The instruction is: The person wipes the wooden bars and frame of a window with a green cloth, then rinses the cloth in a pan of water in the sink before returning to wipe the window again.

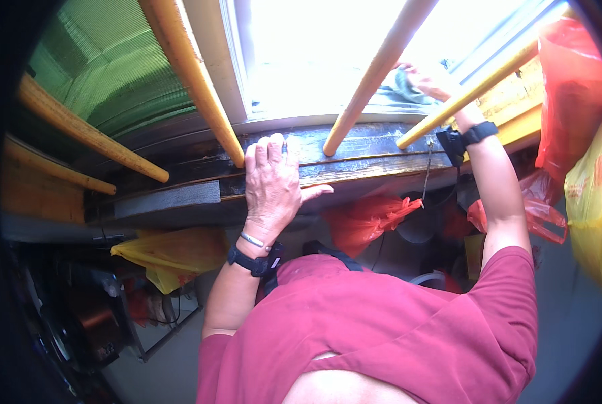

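My left hand (273,177) rests on a dark, worn wooden ledge (364,144), its fingers flat on top and its thumb held out to the side. Right beside it, a yellow wooden bar (205,91) meets the ledge. Out past another slanted bar (450,111), my right hand (424,83) holds a grey-green cloth (407,88) low by the bright window. Glare and blur hide the exact grip of the fingers. A dark strapped device circles each wrist.
More wooden bars (93,131) slant up from the ledge at left, before green ribbed glazing (124,65). A red plastic bag (376,222) hangs below from a cord (427,171). A yellow bag (179,250) hangs at left. Red (573,91) and yellow (596,197) bags hang at right.
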### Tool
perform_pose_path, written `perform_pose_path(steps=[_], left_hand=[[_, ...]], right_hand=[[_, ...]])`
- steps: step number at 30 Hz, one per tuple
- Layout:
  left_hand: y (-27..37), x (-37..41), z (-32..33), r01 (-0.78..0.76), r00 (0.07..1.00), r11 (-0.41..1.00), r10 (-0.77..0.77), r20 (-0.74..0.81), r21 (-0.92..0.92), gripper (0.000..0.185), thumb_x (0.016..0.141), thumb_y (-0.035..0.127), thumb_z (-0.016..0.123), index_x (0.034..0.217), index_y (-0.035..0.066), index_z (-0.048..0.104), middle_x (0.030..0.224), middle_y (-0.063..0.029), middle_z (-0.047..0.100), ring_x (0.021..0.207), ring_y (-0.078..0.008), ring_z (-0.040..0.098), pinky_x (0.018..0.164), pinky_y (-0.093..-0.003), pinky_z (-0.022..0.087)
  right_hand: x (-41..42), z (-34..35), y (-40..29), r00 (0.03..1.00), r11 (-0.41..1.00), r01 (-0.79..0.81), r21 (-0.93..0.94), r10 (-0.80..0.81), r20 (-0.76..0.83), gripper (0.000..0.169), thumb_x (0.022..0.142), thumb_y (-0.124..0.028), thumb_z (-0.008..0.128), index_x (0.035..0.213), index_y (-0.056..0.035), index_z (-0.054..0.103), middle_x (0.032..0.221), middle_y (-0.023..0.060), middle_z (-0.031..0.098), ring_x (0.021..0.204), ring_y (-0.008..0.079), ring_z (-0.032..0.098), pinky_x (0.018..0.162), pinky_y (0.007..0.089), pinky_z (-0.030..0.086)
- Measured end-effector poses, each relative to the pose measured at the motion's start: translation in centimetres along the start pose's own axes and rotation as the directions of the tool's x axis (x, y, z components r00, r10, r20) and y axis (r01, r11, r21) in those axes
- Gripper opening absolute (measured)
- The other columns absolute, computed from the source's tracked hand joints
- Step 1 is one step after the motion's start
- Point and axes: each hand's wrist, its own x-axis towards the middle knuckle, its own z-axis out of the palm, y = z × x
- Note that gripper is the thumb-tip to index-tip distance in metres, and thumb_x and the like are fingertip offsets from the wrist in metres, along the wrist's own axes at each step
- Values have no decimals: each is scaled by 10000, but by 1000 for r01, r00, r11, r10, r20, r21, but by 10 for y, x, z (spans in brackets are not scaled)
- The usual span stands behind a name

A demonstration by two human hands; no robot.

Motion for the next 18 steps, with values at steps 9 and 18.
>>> perform_pose_path(steps=[9, 18], left_hand=[[-2, -1, 3, -1, 1000, 1000, 0, -15, -28, 1024, 710, 811, 742, 1320, -4, 626, 1281, -163, 538, 1252, -334, 480, 1108, -492, 393], [0, 0, 3, -13, 1000, 1000, 12, -19, -29, 1024, 698, 805, 758, 1307, -6, 612, 1281, -163, 512, 1263, -338, 465, 1131, -498, 369]], right_hand=[[-7, 13, -5, 994, 982, 6, -191, 14, 104, 423, 1033, -245, 682, 1416, -68, 657, 1395, 110, 663, 1311, 204, 592, 1132, 348, 470], [-10, 11, -2, 994, 992, -31, -126, 44, 96, 421, 1028, -247, 693, 1412, -76, 662, 1397, 112, 661, 1311, 207, 590, 1135, 351, 468]])
